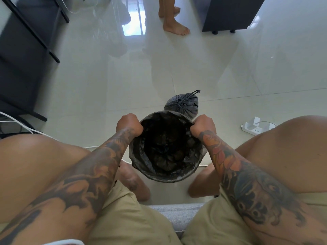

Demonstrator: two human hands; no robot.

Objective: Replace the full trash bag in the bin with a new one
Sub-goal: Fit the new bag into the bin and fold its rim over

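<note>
Liner (166, 151) rim, pinched between both hands' fingers (196, 125)

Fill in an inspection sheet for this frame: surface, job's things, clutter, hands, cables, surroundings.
Surface: glossy pale tiled floor, reflective.
Job's things: bin between the feet, new black bag lining it, edge folded over the rim; tied full bag on the floor beyond it.
Clutter: nothing seen.
Hands: left hand and right hand each have a grip on the bag edge at the far rim.
Cables: white power strip at right; white cable at left.
Surroundings: another person's bare feet, dark cabinet, black frame.
</note>
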